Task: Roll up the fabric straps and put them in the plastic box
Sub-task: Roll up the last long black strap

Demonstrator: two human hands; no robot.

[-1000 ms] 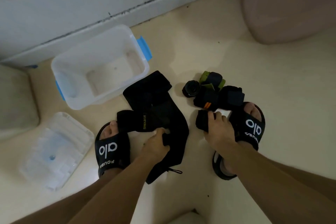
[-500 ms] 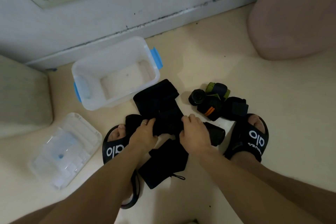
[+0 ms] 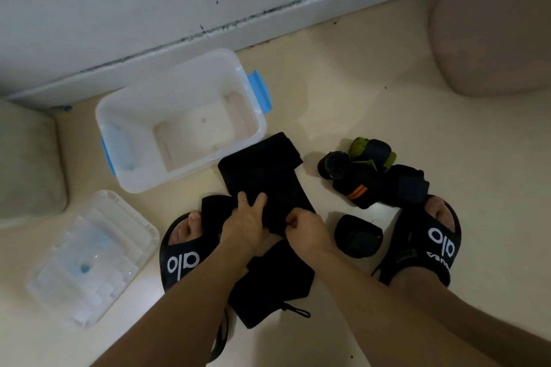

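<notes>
A long black fabric strap [image 3: 262,176] lies on the floor between my feet, running from the box down past my wrists. My left hand [image 3: 246,225] and my right hand [image 3: 305,229] both grip its middle, side by side. The clear plastic box [image 3: 125,176] with blue latches stands open and empty just beyond the strap. A small black rolled strap [image 3: 357,237] lies alone beside my right hand. Several more rolled straps [image 3: 369,171], one with green and one with orange stripes, are heaped further right.
The box's clear lid [image 3: 89,256] lies on the floor at the left. My feet wear black sandals [image 3: 429,244]. A wall with a baseboard [image 3: 268,18] runs behind the box. A pinkish rounded object [image 3: 495,24] stands at the upper right, a beige one [image 3: 26,164] at the left.
My right hand let go of the small rolled strap, now lying on the floor, and moved left onto the long strap. My left hand shifted up the strap.
</notes>
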